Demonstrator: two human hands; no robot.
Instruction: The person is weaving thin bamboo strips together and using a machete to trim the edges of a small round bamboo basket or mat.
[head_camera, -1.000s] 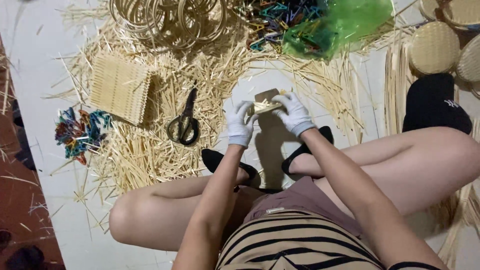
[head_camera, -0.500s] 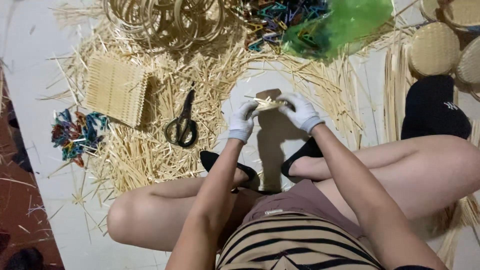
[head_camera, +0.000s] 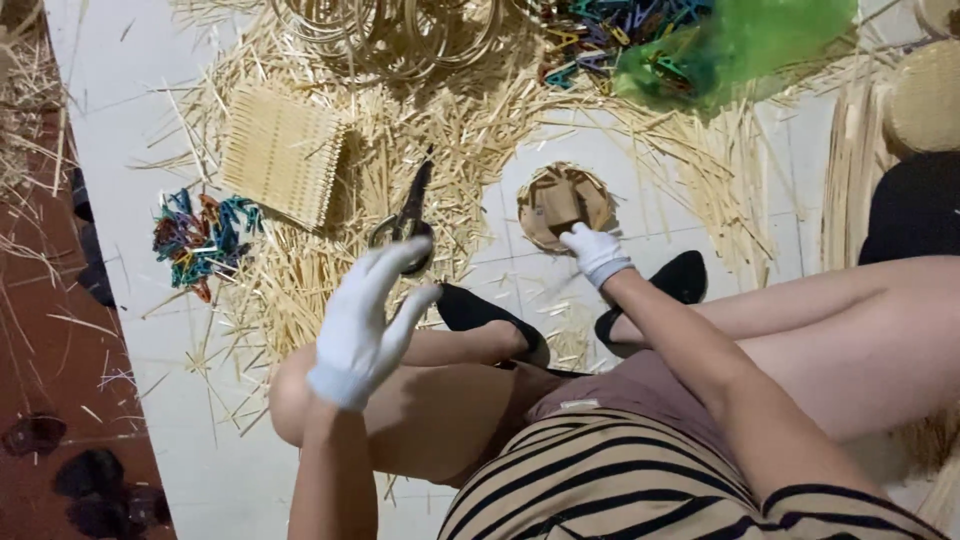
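Observation:
I sit on a tiled floor with both hands in white gloves. My right hand (head_camera: 594, 252) rests on the near edge of a small round woven bamboo piece (head_camera: 563, 203) that lies on the floor. My left hand (head_camera: 368, 312) is lifted near the camera, fingers spread, holding nothing. It hovers above the black-handled scissors (head_camera: 407, 217) lying in the bamboo strips.
Loose bamboo strips (head_camera: 300, 270) cover the floor. A rectangular woven mat (head_camera: 282, 152) lies left, coloured clips (head_camera: 197, 236) beside it. Bamboo rings (head_camera: 400, 35) and a green plastic bag (head_camera: 735, 45) are at the top. Round woven lids (head_camera: 925, 100) and a black object (head_camera: 915, 210) sit right.
Both hands held the small woven piece together before. Now the piece lies on the floor under my right hand, and my left hand has let go and lifted towards the camera.

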